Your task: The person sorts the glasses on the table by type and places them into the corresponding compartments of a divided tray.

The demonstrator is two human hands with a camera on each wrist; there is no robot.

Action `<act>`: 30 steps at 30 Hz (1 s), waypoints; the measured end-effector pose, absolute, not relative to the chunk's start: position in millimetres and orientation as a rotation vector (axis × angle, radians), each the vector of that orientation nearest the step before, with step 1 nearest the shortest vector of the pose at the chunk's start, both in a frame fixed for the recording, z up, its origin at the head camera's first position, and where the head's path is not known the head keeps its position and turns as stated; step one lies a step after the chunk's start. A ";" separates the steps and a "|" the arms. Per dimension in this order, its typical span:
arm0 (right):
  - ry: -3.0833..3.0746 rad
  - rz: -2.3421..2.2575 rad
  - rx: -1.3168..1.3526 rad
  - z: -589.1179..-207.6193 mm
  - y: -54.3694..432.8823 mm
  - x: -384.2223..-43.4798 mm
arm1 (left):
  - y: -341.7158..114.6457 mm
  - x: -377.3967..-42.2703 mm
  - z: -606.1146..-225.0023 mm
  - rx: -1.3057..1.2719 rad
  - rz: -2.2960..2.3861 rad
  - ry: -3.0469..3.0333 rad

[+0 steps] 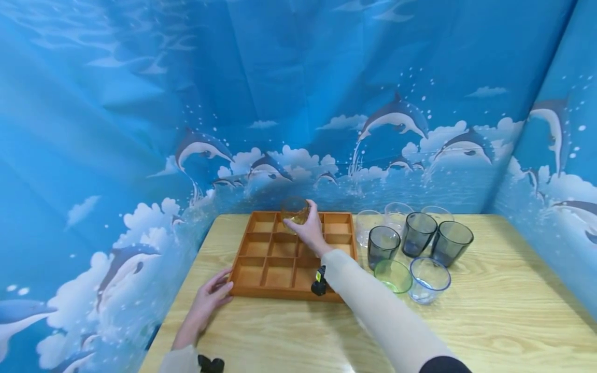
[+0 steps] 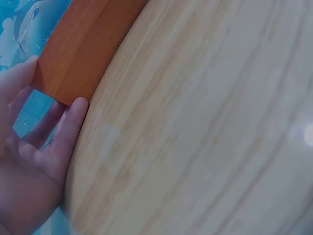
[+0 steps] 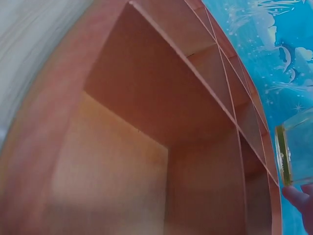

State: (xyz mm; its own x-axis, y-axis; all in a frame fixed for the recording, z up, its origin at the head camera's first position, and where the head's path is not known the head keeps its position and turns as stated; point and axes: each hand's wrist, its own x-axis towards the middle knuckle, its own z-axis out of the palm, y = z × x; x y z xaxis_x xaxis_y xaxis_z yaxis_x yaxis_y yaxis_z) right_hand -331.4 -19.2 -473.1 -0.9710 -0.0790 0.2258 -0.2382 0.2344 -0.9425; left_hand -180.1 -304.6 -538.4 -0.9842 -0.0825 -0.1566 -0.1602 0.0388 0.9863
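My right hand [image 1: 306, 228] holds an amber-tinted clear glass [image 1: 295, 211], thumb on its near side and fingers around its right. The glass is over the back row of a brown wooden compartment box [image 1: 280, 293]; whether it touches the box I cannot tell. In the right wrist view, the glass [image 3: 296, 147] and a fingertip show at the right edge. With fairly straight fingers, my left hand [image 1: 209, 300] touches the box's front left corner. The left wrist view shows its fingers [image 2: 73, 115] against the end of the wooden wall [image 2: 80, 54].
Right of the box stand several glasses: clear ones at the back, grey ones such as this grey glass [image 1: 418, 233], a green glass [image 1: 393, 275] and a blue-rimmed glass [image 1: 429, 282]. A dolphin-print curtain [image 1: 298, 103] hangs behind the wooden table [image 1: 261, 331].
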 end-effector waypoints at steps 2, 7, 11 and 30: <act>-2.372 1.847 0.308 -473.3 -22.3 -332.8 | -304.7 -180.0 -536.9 -0.262 2.115 2.229; -2.435 1.829 0.304 -476.2 -25.2 -339.1 | -302.3 -179.3 -535.2 -0.269 2.104 2.240; -2.418 1.835 0.304 -476.8 -26.5 -345.6 | -300.9 -179.4 -535.8 -0.266 2.110 2.248; -2.448 1.849 0.273 -483.5 -43.0 -357.0 | -302.1 -175.3 -538.0 -0.265 2.135 2.253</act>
State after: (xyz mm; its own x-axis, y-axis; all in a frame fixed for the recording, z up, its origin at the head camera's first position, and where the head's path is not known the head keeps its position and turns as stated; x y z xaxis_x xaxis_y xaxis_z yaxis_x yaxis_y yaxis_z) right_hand -357.0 -43.0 -483.5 -0.9823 -0.1039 0.1556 -0.1781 0.2643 -0.9479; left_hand -175.3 -302.1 -538.0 -0.9852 -0.1047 -0.1357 -0.1411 0.0461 0.9889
